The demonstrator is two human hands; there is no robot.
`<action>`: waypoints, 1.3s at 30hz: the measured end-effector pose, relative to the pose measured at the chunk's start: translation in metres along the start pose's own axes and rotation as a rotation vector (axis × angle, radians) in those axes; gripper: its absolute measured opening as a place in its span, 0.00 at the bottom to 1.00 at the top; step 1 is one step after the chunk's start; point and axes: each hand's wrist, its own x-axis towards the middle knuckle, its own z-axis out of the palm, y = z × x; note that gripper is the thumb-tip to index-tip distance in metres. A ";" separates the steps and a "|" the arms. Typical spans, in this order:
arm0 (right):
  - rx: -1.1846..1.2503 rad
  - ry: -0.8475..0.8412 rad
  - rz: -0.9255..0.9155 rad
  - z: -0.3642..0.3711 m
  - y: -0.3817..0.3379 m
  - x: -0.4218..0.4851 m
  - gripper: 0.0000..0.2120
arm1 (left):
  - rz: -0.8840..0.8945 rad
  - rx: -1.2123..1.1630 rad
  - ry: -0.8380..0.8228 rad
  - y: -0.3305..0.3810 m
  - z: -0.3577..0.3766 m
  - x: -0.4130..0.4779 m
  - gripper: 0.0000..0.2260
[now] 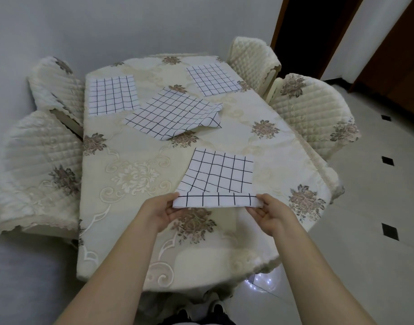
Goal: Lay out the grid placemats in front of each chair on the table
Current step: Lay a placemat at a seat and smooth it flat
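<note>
Both my hands hold one white grid placemat [219, 174] above the table's near right part. My left hand [158, 213] pinches its near left corner and my right hand [270, 213] pinches its near right corner; its far edge touches the cloth. A second placemat [112, 95] lies flat at the far left. A third placemat [213, 79] lies flat at the far right. A fourth placemat [173, 113] lies askew in the middle, its right corner folded over.
The table [131, 207] wears a cream floral cloth. Two quilted chairs stand on the left [37, 170] [56, 83] and two on the right [316, 113] [253, 59]. A grey wall is behind; a dark doorway [306, 26] and tiled floor lie to the right.
</note>
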 end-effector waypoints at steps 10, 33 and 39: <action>-0.138 -0.197 -0.064 0.083 -0.040 -0.010 0.06 | 0.259 -0.125 0.103 0.072 -0.015 -0.027 0.04; -0.331 -0.487 -0.211 0.381 -0.039 -0.028 0.03 | 0.546 -0.283 0.319 0.283 -0.134 -0.006 0.02; -0.294 -0.488 -0.301 0.456 -0.042 -0.021 0.04 | 0.604 -0.292 0.302 0.356 -0.154 0.026 0.03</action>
